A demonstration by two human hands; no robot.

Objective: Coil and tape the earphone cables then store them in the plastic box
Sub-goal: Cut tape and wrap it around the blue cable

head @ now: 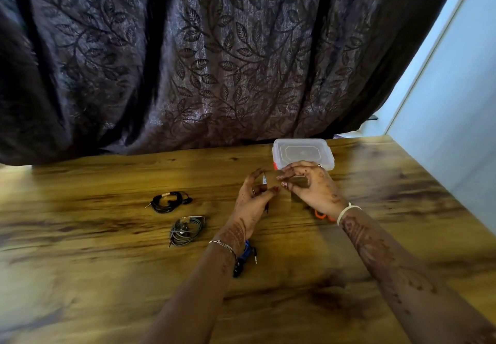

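My left hand and my right hand are raised close together above the table, in front of the plastic box. The right hand grips a brown tape roll. The left hand pinches the pulled-out tape end, and a brownish strip spans between the hands. A black coiled earphone with a tan tape band lies to the left. A grey coiled earphone lies just below it. A blue earphone is partly hidden under my left wrist. An orange earphone peeks out under my right wrist.
The clear plastic box has its lid on and a red latch at its left side. It stands near the far edge of the wooden table. A dark leaf-patterned curtain hangs behind the table, and a pale wall borders the right.
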